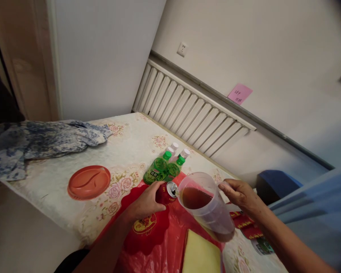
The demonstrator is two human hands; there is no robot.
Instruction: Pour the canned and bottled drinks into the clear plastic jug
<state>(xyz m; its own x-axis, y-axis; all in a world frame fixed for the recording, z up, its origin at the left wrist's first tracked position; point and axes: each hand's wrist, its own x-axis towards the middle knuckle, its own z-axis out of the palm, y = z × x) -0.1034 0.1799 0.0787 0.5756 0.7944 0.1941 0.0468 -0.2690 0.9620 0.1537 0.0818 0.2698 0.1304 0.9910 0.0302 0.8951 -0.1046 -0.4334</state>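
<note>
My left hand [147, 201] is closed around a red drink can [162, 194], its silver top open. Against that top leans the rim of a clear plastic pitcher [207, 216], tilted toward the can and holding brown liquid [195, 198]. My right hand [238, 193] grips the pitcher by its handle. Whether liquid is passing between the two is hard to make out. Under my left forearm lies a red scalloped mat [161, 227] with a yellow emblem, on top of a red plastic sheet [173, 246].
Green-capped bottles [156, 168] and white-capped bottles [184, 152] stand behind the can. An orange lid [89, 182] lies left on the floral tablecloth [130, 132], near a blue-white cloth [59, 140]. A yellow block [201, 252] is in front; red cans [250, 229] sit at right. A radiator [187, 102] borders the table.
</note>
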